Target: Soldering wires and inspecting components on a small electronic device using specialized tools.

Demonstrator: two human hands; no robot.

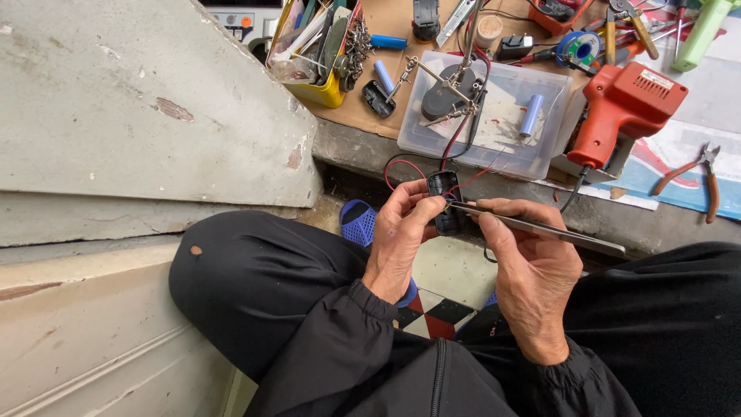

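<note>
Sitting cross-legged in black clothing, the person faces a low surface (363,147) covered with brown cardboard and crowded with tools; a worn grey concrete slab (139,100) fills the ten o'clock side. Along the surface, from eleven o'clock rightward, stand a yellow tin (324,89) stuffed with tools, a clear plastic box (494,150) carrying a helping-hands stand (448,96) and a blue cylindrical cell (531,116), then an orange soldering gun (625,108) at two o'clock and orange-handled pliers (706,177) at three o'clock. Below, between the knees, a blue sandal (359,222) rests on the checkered floor.

The left hand (397,247), at centre, has its fingers (401,201) curled tightly around a small black battery holder (445,202), thumb pressed to its side; red and black wires (401,166) loop from the holder up toward the surface at twelve o'clock. The right hand (532,270), just beside it toward four o'clock, pinches long metal tweezers (540,228) between thumb and forefinger (the remaining fingers folded under), so both hands are closed on something. The tweezers' tip meets the holder, and their shaft runs out toward three o'clock.
</note>
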